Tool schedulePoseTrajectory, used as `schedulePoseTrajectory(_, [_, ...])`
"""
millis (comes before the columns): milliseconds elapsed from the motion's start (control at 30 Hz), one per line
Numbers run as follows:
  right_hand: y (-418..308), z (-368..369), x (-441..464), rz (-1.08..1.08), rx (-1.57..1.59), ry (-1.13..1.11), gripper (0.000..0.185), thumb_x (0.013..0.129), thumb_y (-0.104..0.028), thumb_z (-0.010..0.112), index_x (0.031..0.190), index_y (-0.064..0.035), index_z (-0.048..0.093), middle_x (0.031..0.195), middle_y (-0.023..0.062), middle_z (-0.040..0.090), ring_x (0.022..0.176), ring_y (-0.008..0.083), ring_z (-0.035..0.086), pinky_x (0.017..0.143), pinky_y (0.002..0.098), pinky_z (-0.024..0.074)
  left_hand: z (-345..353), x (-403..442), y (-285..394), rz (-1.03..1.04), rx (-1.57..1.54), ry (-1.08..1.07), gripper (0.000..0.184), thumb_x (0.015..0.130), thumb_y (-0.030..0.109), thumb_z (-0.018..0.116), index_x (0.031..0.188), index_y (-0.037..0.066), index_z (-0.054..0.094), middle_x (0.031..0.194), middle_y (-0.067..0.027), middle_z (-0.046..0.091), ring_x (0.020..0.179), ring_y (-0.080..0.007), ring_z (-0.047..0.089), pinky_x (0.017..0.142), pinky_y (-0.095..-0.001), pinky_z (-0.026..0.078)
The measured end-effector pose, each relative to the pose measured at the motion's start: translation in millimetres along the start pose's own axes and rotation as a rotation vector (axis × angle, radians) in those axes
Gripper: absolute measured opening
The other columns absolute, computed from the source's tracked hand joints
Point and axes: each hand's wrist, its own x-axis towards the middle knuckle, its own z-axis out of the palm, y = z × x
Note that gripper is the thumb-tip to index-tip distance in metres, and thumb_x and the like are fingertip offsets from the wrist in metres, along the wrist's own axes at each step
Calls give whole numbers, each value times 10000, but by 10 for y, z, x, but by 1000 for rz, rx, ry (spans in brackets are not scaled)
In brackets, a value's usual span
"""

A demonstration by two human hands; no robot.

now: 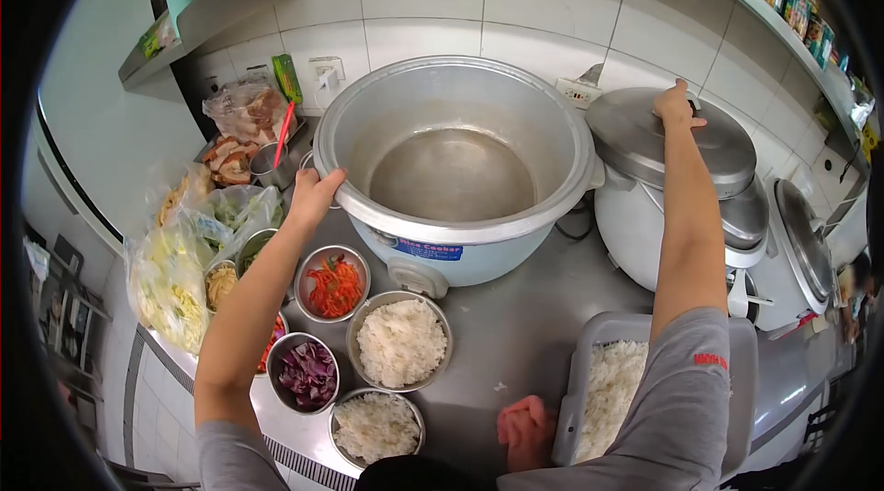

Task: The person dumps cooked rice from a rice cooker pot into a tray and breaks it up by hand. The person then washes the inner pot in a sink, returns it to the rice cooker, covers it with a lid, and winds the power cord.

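Observation:
A large open rice cooker (497,261) stands on the steel counter, its wide metal pot (368,122) bare inside apart from a wet-looking or stained bottom. My left hand (319,194) is closed on the left rim of this pot, beside its wire side handle. On the right, my right hand (677,108) reaches across to a big round metal lid (631,127) and grips it at the knob. That lid rests on a second white cooker (626,224), touching or very near the first one. The fingers of my right hand partly cover the knob.
Bowls of white rice (401,344), shredded red vegetables (333,286) and chopped purple onion (308,374) stand at front left. Bagged cabbage (170,279) lies farther left. A grey tub (569,399) of rice and a pink cloth (527,426) are near my body. Shelves (783,21) overhang both sides.

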Motion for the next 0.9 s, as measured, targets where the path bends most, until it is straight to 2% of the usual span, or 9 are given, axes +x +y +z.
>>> schedulePoseTrajectory(67, [60,-141,-47,39,-17,91,596,746,-217,443,1292,-132,220,1157,199,476,1108,372,413,988,536,53,-6,-29,77,-35,-99,-76,415,708,356,551,778,-52,530,717,-76,507,684,-176,473,642,-295,383])
schedulePoseTrajectory(133, [120,-316,-16,66,-38,181,584,746,-227,443,1281,-121,235,1150,188,485,1099,349,432,987,533,77,-38,-129,198,-161,-60,-143,574,700,400,535,898,-138,517,1070,-237,399,989,-282,426,859,-314,338])
schedulePoseTrajectory(233, [311,-730,162,9,109,264,566,752,-285,470,1236,-57,285,1140,187,488,1070,316,465,917,442,302,75,-115,81,-124,-122,-69,594,694,395,535,943,-141,490,1091,-247,386,997,-305,428,868,-326,337])
schedulePoseTrajectory(267, [280,-811,199,4,107,282,566,752,-285,470,1236,-57,285,1140,187,488,1070,316,465,917,442,302,99,-123,70,-116,-139,-70,594,694,395,535,943,-141,490,1091,-247,386,997,-305,428,868,-326,337])
schedulePoseTrajectory(333, [100,-966,126,-235,259,374,537,746,-302,492,1201,-54,352,1117,180,507,1047,324,479,883,378,357,92,-229,206,-126,-96,2,610,685,393,541,975,-139,471,1108,-256,371,1005,-332,424,875,-334,335])
schedulePoseTrajectory(433, [-583,-974,-265,-540,211,174,351,770,-230,463,1090,-85,471,1010,212,546,946,365,522,815,391,410,118,-245,187,-116,-75,38,604,677,391,547,981,-126,475,1114,-263,365,1016,-347,416,882,-335,330])
schedulePoseTrajectory(600, [-1560,-290,-1372,-831,284,115,405,798,-212,468,1178,-83,420,961,242,552,926,399,512,817,428,409,139,-300,227,-96,-161,112,585,655,369,584,961,-121,495,1104,-275,380,1012,-350,427,879,-348,348])
schedulePoseTrajectory(667, [-1822,-34,-1755,-835,301,2,360,798,-197,462,1142,-91,475,965,217,561,926,391,514,829,435,403,162,-295,208,-113,-165,129,546,666,366,564,976,-81,512,1071,-243,419,1037,-318,398,873,-362,336])
schedulePoseTrajectory(900, [-2104,384,-2273,-837,357,-155,351,807,-178,447,1148,-98,471,1001,215,549,948,379,508,830,433,401,371,-312,74,-47,-208,272,571,815,461,459,956,-93,468,1073,-310,362,1004,-391,376,898,-390,298])
